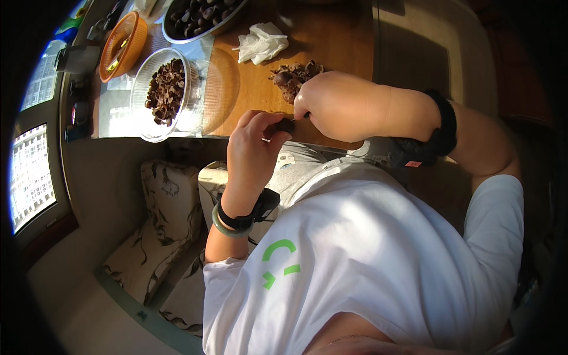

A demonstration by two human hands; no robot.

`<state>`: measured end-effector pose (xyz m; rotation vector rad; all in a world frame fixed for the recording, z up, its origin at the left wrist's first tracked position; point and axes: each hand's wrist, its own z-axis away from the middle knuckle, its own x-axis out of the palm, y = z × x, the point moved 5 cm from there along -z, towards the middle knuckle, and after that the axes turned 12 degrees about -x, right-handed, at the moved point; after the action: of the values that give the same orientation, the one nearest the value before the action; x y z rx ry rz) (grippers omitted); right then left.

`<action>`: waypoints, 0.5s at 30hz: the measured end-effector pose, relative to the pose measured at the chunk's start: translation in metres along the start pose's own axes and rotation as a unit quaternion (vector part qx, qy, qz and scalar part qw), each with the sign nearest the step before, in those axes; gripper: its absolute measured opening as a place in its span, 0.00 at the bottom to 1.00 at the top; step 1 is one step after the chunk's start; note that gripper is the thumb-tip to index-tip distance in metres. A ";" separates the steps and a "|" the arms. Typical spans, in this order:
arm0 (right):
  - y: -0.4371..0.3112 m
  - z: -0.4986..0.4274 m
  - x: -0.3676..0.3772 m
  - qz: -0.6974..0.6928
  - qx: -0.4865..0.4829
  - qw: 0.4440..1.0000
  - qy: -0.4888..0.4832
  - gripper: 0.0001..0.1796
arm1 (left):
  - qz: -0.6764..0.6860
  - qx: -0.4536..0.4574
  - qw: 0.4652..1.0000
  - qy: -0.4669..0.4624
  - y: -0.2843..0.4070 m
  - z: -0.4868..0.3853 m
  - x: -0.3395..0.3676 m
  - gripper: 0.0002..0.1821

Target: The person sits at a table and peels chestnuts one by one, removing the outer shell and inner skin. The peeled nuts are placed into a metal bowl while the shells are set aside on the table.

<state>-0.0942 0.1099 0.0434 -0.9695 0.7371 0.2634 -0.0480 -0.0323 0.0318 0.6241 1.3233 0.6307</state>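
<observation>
A dark, round, chestnut-like nut [284, 126] is pinched between the thumb and fingers of my left hand [254, 144], just over the near edge of the table. My right hand [333, 103] reaches across from the right, curled around a small tool with a dark handle [306, 115]. A thin bit of the tool shows close to the nut; my fingers hide most of it, so its kind is unclear. Just beyond my right hand, a pile of brown shells [290, 92] lies on the wooden table [248, 88], with a round nut [282, 78] among them.
A clear plastic bowl [138, 84] of brown shell pieces stands left, overhanging the near edge. Behind it are an orange plastic basket [141, 33] holding yellow-wrapped items and a metal bowl [188, 41] of dark nuts. Crumpled white tissue [262, 43] lies mid-table. Floral cushions [171, 191] sit below left.
</observation>
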 end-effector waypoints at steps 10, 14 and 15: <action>-0.010 0.002 0.000 0.059 0.043 0.997 -0.022 0.19 | -0.037 0.021 0.999 0.007 -0.001 0.003 0.000 0.14; -0.002 0.012 0.007 -0.092 0.028 0.988 0.118 0.14 | -0.080 0.056 0.994 0.046 0.003 0.009 0.000 0.16; -0.002 0.011 0.007 -0.104 0.010 0.981 0.166 0.15 | -0.105 0.047 0.992 0.054 0.002 0.009 0.001 0.16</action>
<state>-0.0831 0.1172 0.0433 -1.0748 0.9314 -0.0919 -0.0394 -0.0310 0.0340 0.5232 1.5042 0.4385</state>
